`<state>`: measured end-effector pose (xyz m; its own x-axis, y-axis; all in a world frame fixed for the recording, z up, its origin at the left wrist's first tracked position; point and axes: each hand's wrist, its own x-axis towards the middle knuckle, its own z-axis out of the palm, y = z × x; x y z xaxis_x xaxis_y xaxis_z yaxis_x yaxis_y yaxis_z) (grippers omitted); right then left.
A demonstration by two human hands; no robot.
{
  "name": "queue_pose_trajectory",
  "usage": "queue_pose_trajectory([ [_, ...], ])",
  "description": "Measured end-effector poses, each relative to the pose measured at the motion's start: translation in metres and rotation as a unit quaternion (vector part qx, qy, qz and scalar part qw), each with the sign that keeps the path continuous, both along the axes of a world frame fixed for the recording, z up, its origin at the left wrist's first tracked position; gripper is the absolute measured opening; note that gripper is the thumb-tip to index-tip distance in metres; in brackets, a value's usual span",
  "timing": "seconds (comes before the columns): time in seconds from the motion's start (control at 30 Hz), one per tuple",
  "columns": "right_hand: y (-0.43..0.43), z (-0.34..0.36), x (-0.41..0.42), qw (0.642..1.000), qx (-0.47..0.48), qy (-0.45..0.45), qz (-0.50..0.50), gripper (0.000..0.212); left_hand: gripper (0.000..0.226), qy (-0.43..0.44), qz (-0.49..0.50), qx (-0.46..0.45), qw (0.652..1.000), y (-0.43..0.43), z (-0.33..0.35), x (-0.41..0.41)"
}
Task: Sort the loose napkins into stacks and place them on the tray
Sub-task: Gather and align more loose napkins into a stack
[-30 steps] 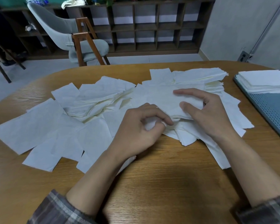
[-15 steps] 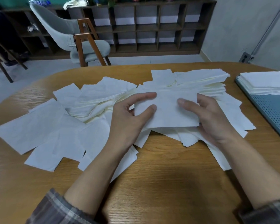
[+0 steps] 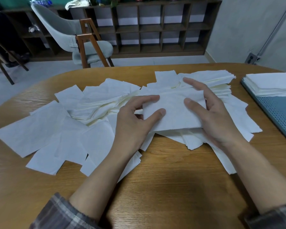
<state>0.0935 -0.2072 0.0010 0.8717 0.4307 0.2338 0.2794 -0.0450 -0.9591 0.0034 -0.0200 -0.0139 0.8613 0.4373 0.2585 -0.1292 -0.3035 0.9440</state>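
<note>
Napkins in a small bundle (image 3: 173, 113) sit clamped between both hands: the left hand (image 3: 135, 124) pinches its left edge and the right hand (image 3: 218, 118) clasps its right edge, thumb on top. It would help to even the edges before carrying it. Loose napkins (image 3: 89, 116) cover the table (image 3: 172, 179) beneath. To the right, the tray (image 3: 281, 113) holds one stack (image 3: 271, 83).

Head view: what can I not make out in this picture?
- The tray: cut off by the right edge of the head view.
- The stack on it: also cut off; sheet count too fine.
- The left hand and right hand: lower fingers hidden under the held napkins.
</note>
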Motion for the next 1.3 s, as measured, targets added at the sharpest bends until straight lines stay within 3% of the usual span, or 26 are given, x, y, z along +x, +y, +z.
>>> queue_pose_trajectory([
  [0.07,0.000,0.003,0.000,1.000,0.012,0.008,-0.013,0.047,0.040,0.007,0.016,0.010,1.000,-0.001,0.003,-0.001],
  [0.17,-0.002,0.007,-0.003,0.991,0.099,0.085,0.012,0.052,0.043,0.033,-0.052,-0.118,0.991,-0.002,0.011,-0.002],
  [0.23,-0.002,0.008,-0.004,0.990,0.110,0.089,0.019,0.054,0.040,0.040,-0.091,-0.156,0.983,-0.002,0.013,-0.003],
  [0.47,-0.012,0.010,-0.001,0.989,0.043,0.060,0.125,0.031,0.050,-0.014,-0.056,-0.112,0.992,0.004,0.007,0.000],
  [0.6,-0.012,0.005,0.002,0.996,-0.042,-0.033,0.065,0.023,0.058,-0.029,-0.083,-0.040,0.995,0.002,0.005,0.001],
  [0.73,-0.012,-0.004,0.008,0.995,-0.049,-0.080,-0.024,0.027,0.063,-0.012,-0.032,0.079,0.996,0.002,-0.006,0.005],
  [0.8,-0.013,-0.007,0.011,0.992,-0.050,-0.101,-0.058,0.028,0.050,-0.014,-0.011,0.171,0.985,0.004,-0.012,0.007],
  [0.9,-0.012,-0.009,0.013,0.988,-0.048,-0.116,-0.086,0.029,0.022,-0.006,-0.076,0.254,0.964,0.003,-0.021,0.009],
  [1.0,-0.011,-0.012,0.014,0.987,-0.052,-0.119,-0.095,0.029,0.017,0.011,-0.124,0.344,0.931,-0.005,-0.033,0.009],
  [1.3,-0.010,-0.013,0.014,0.988,-0.062,-0.114,-0.084,0.029,0.006,-0.048,-0.066,0.397,0.914,-0.013,-0.044,0.021],
])
